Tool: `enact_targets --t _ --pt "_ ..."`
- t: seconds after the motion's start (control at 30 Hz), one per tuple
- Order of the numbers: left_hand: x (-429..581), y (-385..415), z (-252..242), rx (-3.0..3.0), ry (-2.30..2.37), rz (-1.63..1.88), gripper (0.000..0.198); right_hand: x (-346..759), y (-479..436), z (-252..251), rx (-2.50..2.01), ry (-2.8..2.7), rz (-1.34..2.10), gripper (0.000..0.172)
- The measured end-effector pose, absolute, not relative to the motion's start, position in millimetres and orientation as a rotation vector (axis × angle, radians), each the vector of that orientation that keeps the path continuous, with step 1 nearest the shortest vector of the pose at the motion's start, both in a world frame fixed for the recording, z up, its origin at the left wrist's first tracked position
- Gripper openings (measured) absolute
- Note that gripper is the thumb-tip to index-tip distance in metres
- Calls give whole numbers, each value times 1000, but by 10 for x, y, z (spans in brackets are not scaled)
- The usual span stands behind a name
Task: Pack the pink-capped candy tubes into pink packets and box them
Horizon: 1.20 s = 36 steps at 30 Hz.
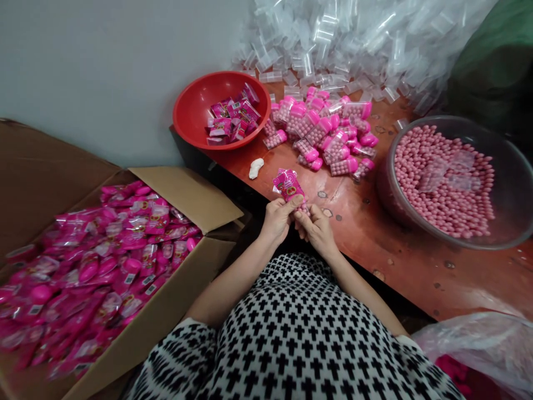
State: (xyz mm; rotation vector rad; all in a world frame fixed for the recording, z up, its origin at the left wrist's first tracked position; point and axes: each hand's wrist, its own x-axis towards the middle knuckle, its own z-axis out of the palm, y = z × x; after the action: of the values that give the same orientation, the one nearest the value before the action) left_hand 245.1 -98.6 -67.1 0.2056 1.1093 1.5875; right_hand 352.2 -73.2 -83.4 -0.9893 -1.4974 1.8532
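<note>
My left hand [278, 218] and my right hand [317, 228] meet at the front edge of the red-brown table [400, 250], both pinched on one pink printed sleeve packet [288, 186] that sticks up above my fingers. What is inside the packet is hidden. A pile of clear tubes with pink caps [328, 130], filled with pink balls, lies on the table beyond my hands. A red bowl [195, 105] at the back left holds several pink packets [233, 119].
A big clear bowl [514, 183] of pink candy balls [441, 183] stands at the right. A heap of empty clear tubes [345, 39] is piled at the back. An open cardboard box [183, 289] on my left is full of wrapped pink packets [95, 266]. A small white lump [255, 167] lies near the red bowl.
</note>
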Motion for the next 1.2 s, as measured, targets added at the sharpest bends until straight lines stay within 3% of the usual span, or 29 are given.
enact_targets --t 0.3,0.73,0.97,1.2 --pt "2390 -1047 -678 296 1049 1430 34 3540 -724 -896 -868 -1314 2084 31" --pt "2528 -1054 -699 220 1129 1576 38 3530 -758 -881 -1020 -1482 1770 28" --pt "2538 -1081 -685 179 1090 1625 31 3541 -772 -897 -894 -1188 2142 30" --pt "2446 -1135 -749 277 950 1461 35 3539 -817 -829 -882 -1171 2156 31"
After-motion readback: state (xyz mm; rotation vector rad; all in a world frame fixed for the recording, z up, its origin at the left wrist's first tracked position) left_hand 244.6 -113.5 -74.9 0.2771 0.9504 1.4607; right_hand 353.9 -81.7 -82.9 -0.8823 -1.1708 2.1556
